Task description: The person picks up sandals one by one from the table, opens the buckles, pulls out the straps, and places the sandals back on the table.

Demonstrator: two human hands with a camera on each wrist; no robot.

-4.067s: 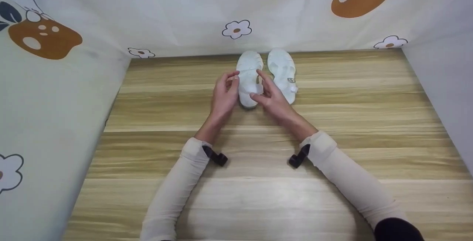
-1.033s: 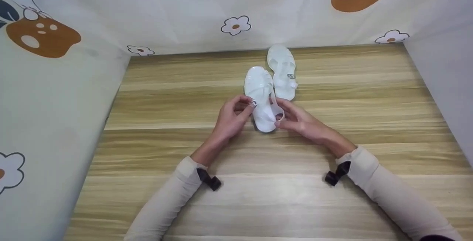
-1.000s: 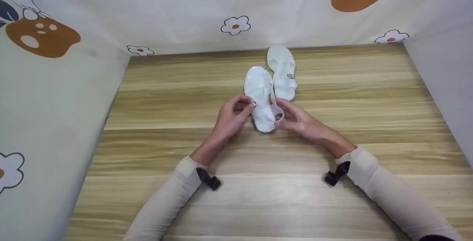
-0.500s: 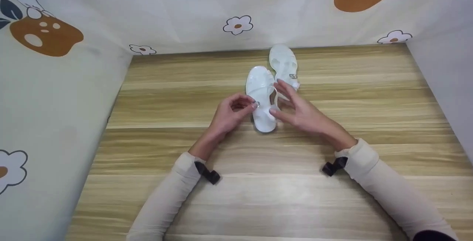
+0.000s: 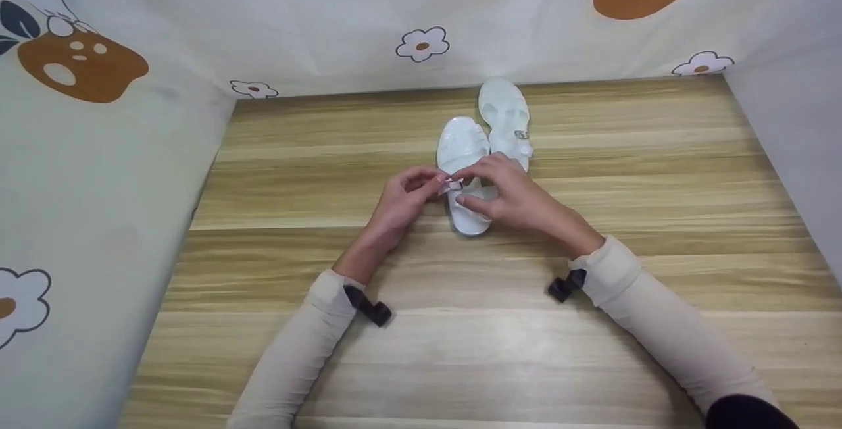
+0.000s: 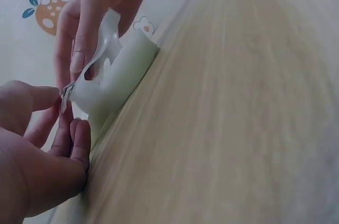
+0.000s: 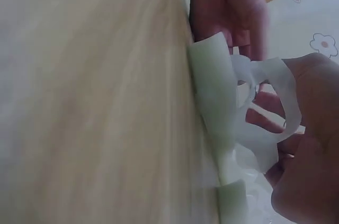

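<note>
A white sandal (image 5: 462, 143) lies on the wooden floor between both hands, toe toward the wall. My left hand (image 5: 402, 202) pinches its small metal buckle (image 6: 67, 90) at the sandal's left side. My right hand (image 5: 520, 195) reaches across the sandal from the right, fingertips at the buckle and thumb bent below. In the right wrist view, the translucent strap (image 7: 288, 94) arches up from the sandal into the right hand's fingers. Those fingers partly cover the strap's end, so whether it passes through the buckle is hidden.
The second white sandal (image 5: 503, 100) stands just beyond, to the right, its toe near the back wall (image 5: 329, 34). Patterned cloth covers the back and left sides. Striped wooden floor (image 5: 434, 350) spreads toward the person.
The sandal came back from the wall, away from its mate. Over the last second, the right hand moved from the strap's right side leftward across the sandal to the buckle. The left hand stayed.
</note>
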